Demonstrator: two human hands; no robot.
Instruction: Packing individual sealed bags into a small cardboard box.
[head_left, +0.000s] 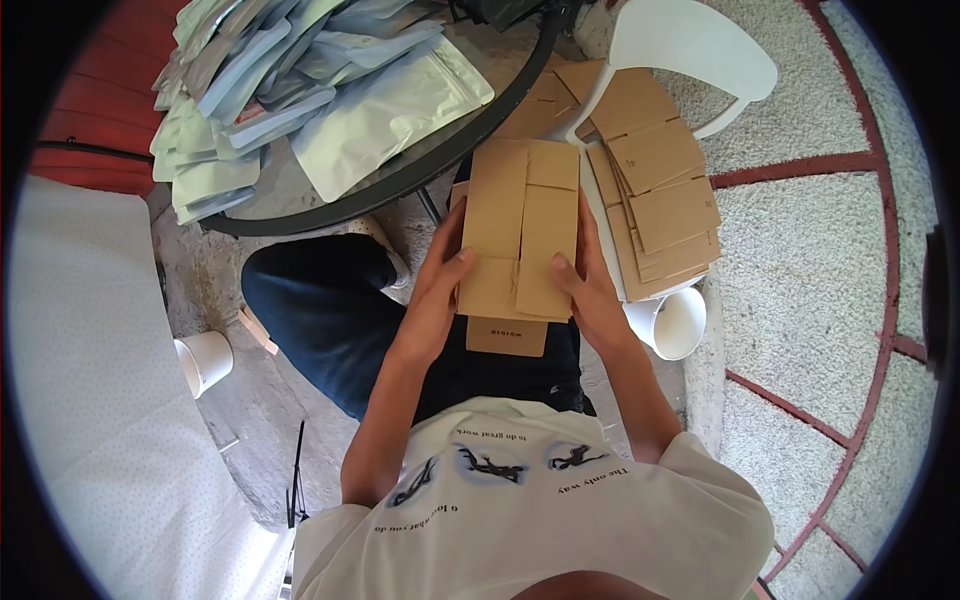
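Above my lap I hold a brown cardboard box, with its folded panels facing up at me. One flap sticks out from its near end and bears small printing. My left hand grips the left side, thumb on the upper face. Along the opposite side my right hand holds the box, its thumb also resting on top. The fingers of both hands are partly hidden behind the cardboard.
Flattened cardboard boxes lie stacked on a white chair to the right. A round glass table with a black rim carries many silvery pouches. White buckets stand on both sides. Textured wall rises at right.
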